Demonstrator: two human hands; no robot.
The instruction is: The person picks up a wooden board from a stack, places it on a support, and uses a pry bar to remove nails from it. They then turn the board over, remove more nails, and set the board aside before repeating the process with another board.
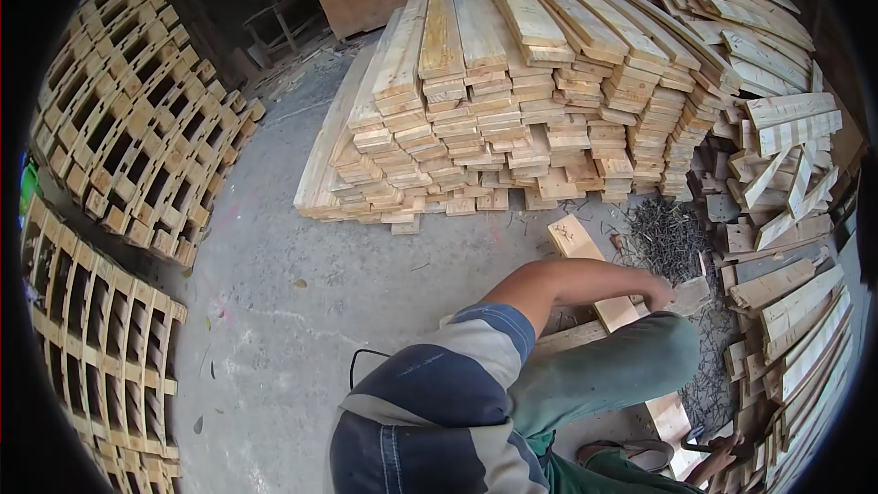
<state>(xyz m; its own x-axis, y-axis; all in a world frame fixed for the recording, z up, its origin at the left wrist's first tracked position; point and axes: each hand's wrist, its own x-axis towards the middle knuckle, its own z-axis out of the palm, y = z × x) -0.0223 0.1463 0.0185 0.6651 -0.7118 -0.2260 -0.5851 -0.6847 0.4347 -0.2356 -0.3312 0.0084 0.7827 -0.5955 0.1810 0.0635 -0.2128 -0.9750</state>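
My left arm reaches across above my bent knee. My left hand [657, 292] is closed at a weathered board [691, 296], its fingertips partly hidden. That board lies across a longer pale plank [574, 239], which runs under my leg and shows again as a lower stretch [669, 418] near my foot. Low in the view, my right hand [717, 459] has its fingers wrapped round a dark metal tool, seemingly a hammer [695, 442], held beside the plank. Most of its handle is hidden.
A pile of loose nails [672, 240] lies beyond my left hand. A large stack of planks [512, 101] stands ahead. Scrap boards [796, 311] are heaped at the right. Pallets [119, 119] are stacked at the left on the concrete floor [265, 311].
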